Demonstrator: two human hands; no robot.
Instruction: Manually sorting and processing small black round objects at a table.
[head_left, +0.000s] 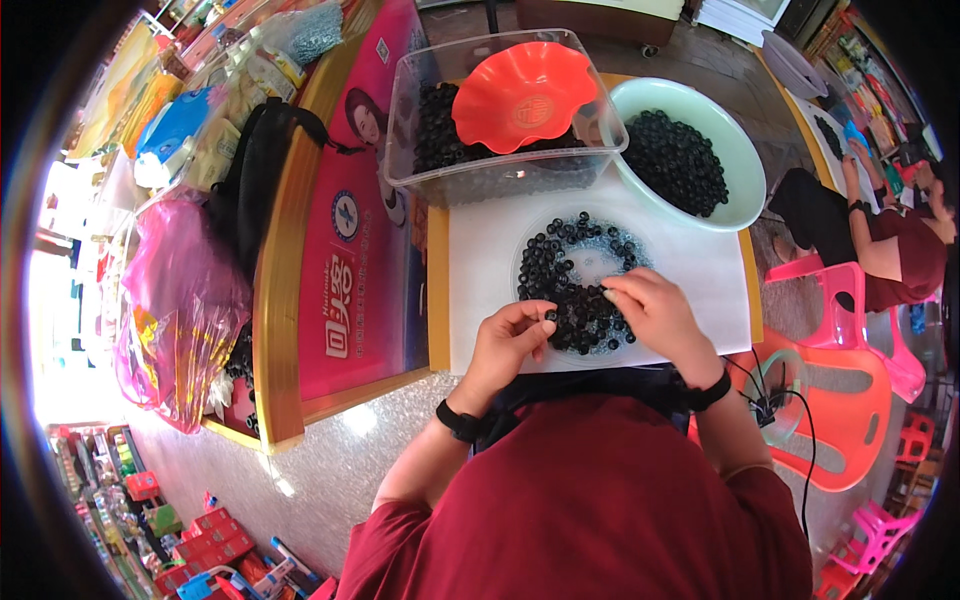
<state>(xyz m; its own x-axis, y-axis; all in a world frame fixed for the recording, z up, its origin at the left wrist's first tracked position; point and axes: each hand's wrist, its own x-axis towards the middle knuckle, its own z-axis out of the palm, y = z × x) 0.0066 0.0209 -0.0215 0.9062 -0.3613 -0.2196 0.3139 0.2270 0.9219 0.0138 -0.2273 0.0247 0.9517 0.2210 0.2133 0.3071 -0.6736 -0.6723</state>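
Head view: small black rings (pixel 580 300) heaped in a clear shallow dish (pixel 527 240) on the white surface (pixel 480 300). Left hand (pixel 508 340), at the dish's near-left rim, pinches 1 ring in a narrow grip. Right hand (pixel 655 312) rests on the heap, fingers curled; whether it holds anything cannot be told. Beyond the dish: pale bowl (pixel 745 170), clear tub (pixel 410 100).
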